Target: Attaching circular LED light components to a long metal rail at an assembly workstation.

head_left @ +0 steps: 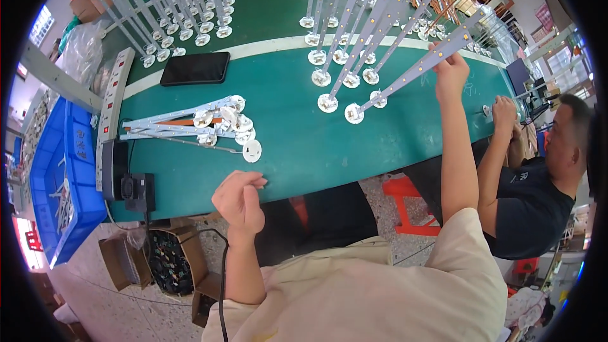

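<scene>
While an LED strip [415, 71], its base [353, 113] on the desk [405, 130], is grasped by the right grip [452, 76], a light, stiff, fragile piece is suggested, best taken by edges; the curled left grip's [239, 199] contents cannot be told.

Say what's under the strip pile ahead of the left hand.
Green tabletop shows around the strips, with an orange-brown piece among them. Whatever lies beneath the overlapping white discs is covered.

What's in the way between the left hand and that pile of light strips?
Nothing visible: only green tabletop shows between the left hand and the pile of light strips. The pile's nearest part is a round white base.
</scene>
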Demonstrator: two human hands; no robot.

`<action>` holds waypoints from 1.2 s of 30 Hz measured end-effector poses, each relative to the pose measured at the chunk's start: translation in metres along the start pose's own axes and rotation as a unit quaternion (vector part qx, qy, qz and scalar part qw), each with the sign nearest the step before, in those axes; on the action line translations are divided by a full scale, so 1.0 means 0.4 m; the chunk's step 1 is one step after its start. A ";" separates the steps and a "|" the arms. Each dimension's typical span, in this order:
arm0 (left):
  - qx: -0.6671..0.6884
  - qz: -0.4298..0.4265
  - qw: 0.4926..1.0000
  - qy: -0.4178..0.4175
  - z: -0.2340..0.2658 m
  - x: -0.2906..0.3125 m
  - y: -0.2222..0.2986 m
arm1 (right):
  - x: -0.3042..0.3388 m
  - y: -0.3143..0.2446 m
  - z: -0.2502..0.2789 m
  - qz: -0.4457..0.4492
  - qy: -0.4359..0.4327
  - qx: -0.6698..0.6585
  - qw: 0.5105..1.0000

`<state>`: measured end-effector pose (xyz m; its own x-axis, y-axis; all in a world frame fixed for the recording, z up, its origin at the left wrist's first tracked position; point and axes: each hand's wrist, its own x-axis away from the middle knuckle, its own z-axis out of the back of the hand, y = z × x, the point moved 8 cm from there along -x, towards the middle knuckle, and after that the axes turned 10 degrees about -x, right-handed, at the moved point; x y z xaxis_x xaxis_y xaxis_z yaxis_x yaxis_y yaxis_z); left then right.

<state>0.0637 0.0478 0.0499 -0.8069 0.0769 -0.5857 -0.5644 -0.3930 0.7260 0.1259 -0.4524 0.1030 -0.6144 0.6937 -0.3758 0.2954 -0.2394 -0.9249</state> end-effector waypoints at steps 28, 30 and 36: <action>0.016 0.137 0.981 0.135 0.064 0.146 0.012 | 0.773 -0.179 -0.726 0.317 -0.498 0.235 0.772; -0.109 0.069 0.983 0.133 0.076 0.110 0.056 | 0.755 -0.203 -0.695 0.312 -0.485 0.129 0.807; -0.121 0.094 0.984 0.092 0.062 0.047 0.039 | 0.703 -0.192 -0.558 0.027 -0.438 -0.026 0.898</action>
<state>0.0356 0.0657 0.0593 -0.8350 -0.1766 -0.5211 -0.3323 -0.5930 0.7334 0.0938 -0.0874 0.0814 -0.9314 -0.1248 -0.3419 0.3615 -0.2085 -0.9088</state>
